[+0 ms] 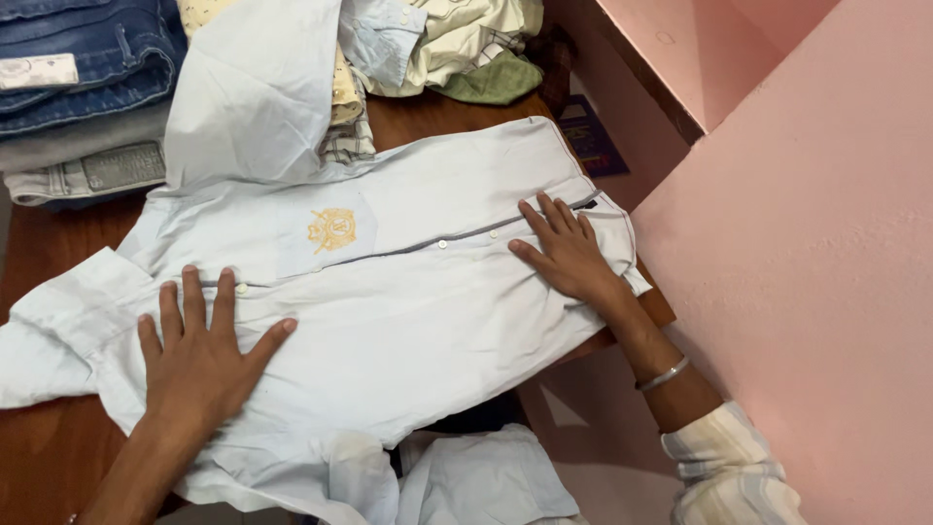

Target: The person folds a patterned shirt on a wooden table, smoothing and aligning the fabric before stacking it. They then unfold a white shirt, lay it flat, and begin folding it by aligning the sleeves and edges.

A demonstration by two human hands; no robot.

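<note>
A pale blue button-up shirt (408, 292) lies spread front-up across a brown wooden table (44, 457). A gold embroidered crest (331, 229) marks its chest pocket. My left hand (199, 355) presses flat on the shirt near the collar end, fingers spread. My right hand (564, 251) lies flat on the shirt's lower part by the button placket, with a silver bangle (664, 374) on its wrist. One sleeve (255, 92) stretches away toward the far side; another part of the shirt hangs off the near edge. Neither hand grips anything.
Folded blue jeans (83, 58) and grey jeans (92, 170) are stacked at the far left. A heap of light and green garments (466, 49) lies at the far edge. A pink wall (816, 243) stands close on the right.
</note>
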